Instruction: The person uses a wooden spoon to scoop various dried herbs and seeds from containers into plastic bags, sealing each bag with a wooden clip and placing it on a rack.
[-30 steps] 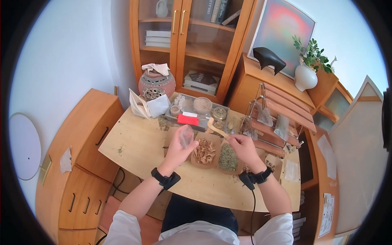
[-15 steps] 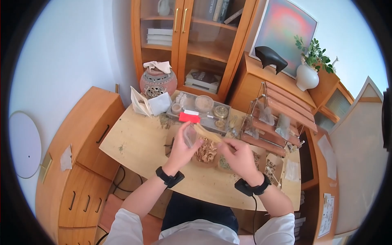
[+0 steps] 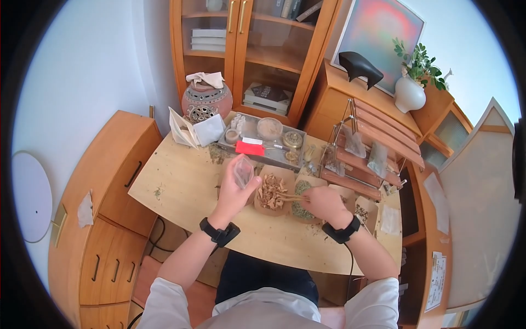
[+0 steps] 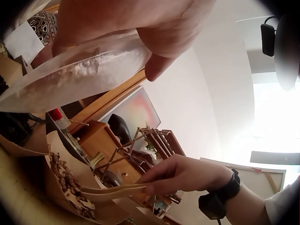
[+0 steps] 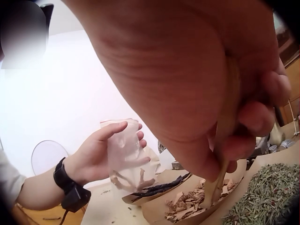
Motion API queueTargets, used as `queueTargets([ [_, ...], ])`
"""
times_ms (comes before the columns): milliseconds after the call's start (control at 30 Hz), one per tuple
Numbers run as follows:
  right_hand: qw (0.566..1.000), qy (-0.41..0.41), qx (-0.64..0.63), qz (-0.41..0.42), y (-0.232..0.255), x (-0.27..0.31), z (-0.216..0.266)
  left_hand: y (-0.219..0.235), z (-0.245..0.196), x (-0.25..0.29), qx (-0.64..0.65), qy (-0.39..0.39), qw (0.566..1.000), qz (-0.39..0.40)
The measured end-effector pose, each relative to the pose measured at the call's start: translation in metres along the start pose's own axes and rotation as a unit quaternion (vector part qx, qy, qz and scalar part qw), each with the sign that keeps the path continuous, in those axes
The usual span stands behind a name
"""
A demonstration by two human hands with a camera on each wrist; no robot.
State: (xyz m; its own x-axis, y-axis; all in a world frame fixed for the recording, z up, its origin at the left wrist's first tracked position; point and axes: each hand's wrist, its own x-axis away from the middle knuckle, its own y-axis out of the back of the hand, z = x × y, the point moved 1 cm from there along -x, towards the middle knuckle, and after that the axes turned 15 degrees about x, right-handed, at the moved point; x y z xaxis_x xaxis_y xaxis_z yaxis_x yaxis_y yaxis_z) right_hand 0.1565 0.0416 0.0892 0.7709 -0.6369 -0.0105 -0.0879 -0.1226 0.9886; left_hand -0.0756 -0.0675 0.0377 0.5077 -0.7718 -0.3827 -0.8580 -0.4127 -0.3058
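Observation:
My left hand (image 3: 229, 193) holds up a clear plastic zip bag (image 3: 244, 172), its mouth spread. In the right wrist view a few pale pieces lie low inside the bag (image 5: 124, 161). Wooden tongs (image 5: 226, 117) are pinched in my right hand (image 3: 327, 205). Their tips reach down into tan dried chips (image 3: 271, 189) in a brown paper tray. To the right of that tray, partly under my right hand, sits a tray of dried green herb (image 5: 267, 194). Dark dried strips (image 5: 161, 186) fill a tray on the left, mostly behind my left hand in the head view.
A grey tray (image 3: 257, 156) with small jars, a red packet (image 3: 250, 148) and a brass tin stands behind. A wooden tiered rack (image 3: 378, 142) holding bags is at the right, a patterned pot (image 3: 205, 101) at the back left. Another paper tray (image 3: 366, 214) sits far right.
My right hand brought the tongs left to the bag's mouth, then drew back right and down, so their tips are now among the chips. The left hand keeps the bag in nearly the same place.

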Motion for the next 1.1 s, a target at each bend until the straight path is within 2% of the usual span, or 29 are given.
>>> queueTargets([
  [67, 0.998, 0.007, 0.056, -0.008, -0.003, -0.003, 0.009, 0.001, 0.004, -0.001, 0.008, 0.003, 1.0, 0.003],
  [267, 0.995, 0.013, 0.099, -0.027, -0.015, -0.013, 0.011, 0.002, 0.002, -0.001, 0.0, 0.002, 1.0, 0.006],
  [367, 0.998, 0.014, 0.021, -0.054, -0.012, -0.013, -0.002, 0.003, 0.001, -0.001, -0.007, 0.005, 1.0, 0.001],
  [500, 0.984, -0.028, -0.167, -0.056, 0.003, -0.007, -0.017, 0.004, 0.001, -0.003, -0.018, -0.005, 1.0, 0.004],
  [600, 0.941, -0.053, -0.331, -0.051, 0.01, -0.008, -0.022, -0.001, 0.002, -0.002, 0.007, 0.021, 1.0, 0.008],
  [667, 0.897, -0.063, -0.436, -0.038, 0.032, -0.006, -0.014, -0.002, 0.004, -0.002, -0.017, 0.014, 1.0, 0.018],
  [767, 0.857, -0.063, -0.512, -0.014, 0.057, -0.002, 0.005, -0.009, 0.006, -0.001, -0.042, 0.012, 0.998, 0.037],
  [867, 0.861, -0.046, -0.504, -0.04, 0.056, -0.002, 0.023, -0.015, 0.008, 0.0, -0.052, -0.017, 0.997, 0.055],
  [900, 0.872, -0.04, -0.488, -0.025, 0.061, -0.001, 0.027, -0.016, 0.009, 0.0, -0.054, -0.031, 0.996, 0.06],
  [1000, 0.886, -0.063, -0.459, -0.013, 0.064, 0.004, 0.027, -0.012, 0.011, -0.001, -0.026, -0.023, 0.997, 0.065],
  [1100, 0.884, -0.074, -0.456, -0.07, 0.054, 0.004, 0.01, -0.006, 0.0, 0.001, -0.061, 0.018, 0.997, 0.044],
])
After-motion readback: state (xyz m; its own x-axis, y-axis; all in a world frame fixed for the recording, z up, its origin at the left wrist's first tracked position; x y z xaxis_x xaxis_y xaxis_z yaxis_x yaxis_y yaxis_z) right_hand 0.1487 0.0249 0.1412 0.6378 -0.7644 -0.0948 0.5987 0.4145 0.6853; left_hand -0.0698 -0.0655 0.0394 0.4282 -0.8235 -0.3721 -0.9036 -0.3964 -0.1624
